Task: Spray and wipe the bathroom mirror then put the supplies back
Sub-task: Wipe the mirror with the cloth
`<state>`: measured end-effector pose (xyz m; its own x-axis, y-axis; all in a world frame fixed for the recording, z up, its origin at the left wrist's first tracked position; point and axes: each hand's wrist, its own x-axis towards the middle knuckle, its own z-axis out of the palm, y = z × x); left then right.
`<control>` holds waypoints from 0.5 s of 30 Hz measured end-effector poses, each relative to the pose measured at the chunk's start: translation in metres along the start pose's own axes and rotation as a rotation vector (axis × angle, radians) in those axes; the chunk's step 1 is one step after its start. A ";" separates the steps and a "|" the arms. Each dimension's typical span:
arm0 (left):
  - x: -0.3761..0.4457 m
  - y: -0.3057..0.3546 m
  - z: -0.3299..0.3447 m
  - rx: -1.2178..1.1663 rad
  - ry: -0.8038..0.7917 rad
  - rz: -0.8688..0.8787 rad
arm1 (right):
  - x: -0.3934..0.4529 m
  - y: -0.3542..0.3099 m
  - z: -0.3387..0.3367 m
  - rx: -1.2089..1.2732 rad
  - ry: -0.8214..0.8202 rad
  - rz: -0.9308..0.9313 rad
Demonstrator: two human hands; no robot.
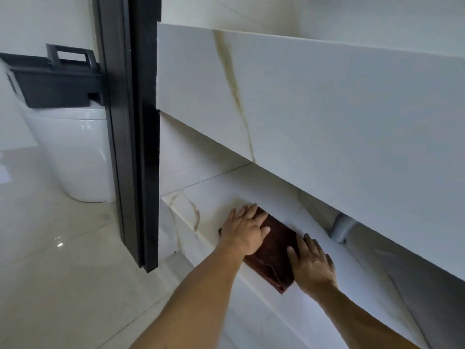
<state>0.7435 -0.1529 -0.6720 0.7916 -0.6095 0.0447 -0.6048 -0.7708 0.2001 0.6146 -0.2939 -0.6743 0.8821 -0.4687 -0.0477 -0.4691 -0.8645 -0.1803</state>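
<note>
Bare shelf [357, 270] surface ahead of and right of the fingers [310, 250], vanity slab [327, 117] overhanging low above, drain pipe [343, 227] obstructing beyond fingertips, black door frame [130, 122] well left.

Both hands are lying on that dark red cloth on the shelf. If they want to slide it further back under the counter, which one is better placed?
Probably the left hand: it lies flat across the folded cloth, fingers pointing inward. The right hand only rests along its right edge.

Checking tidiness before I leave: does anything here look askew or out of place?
Nothing stands out. The folded dark red cloth lies flat on the white marble shelf, left hand and right hand resting flat on it.
</note>
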 end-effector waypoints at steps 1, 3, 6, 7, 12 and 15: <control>0.004 0.002 0.003 0.028 -0.011 0.019 | 0.002 0.000 0.002 -0.019 -0.010 -0.002; 0.009 0.007 0.010 0.064 -0.051 0.034 | 0.004 0.000 0.006 -0.039 -0.006 0.000; 0.010 0.007 0.017 0.070 -0.074 0.010 | 0.005 -0.002 0.009 -0.032 0.104 0.000; 0.010 0.008 0.017 0.070 -0.073 0.006 | 0.006 -0.003 0.007 -0.023 0.137 0.005; 0.006 0.013 0.008 0.081 -0.012 0.011 | 0.009 -0.007 -0.003 0.046 0.161 0.026; 0.008 0.019 -0.003 0.062 0.007 0.031 | 0.011 -0.010 -0.009 0.064 0.147 0.030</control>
<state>0.7385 -0.1717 -0.6646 0.7729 -0.6320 0.0564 -0.6330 -0.7619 0.1371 0.6284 -0.2916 -0.6643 0.8498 -0.5194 0.0898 -0.4870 -0.8389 -0.2432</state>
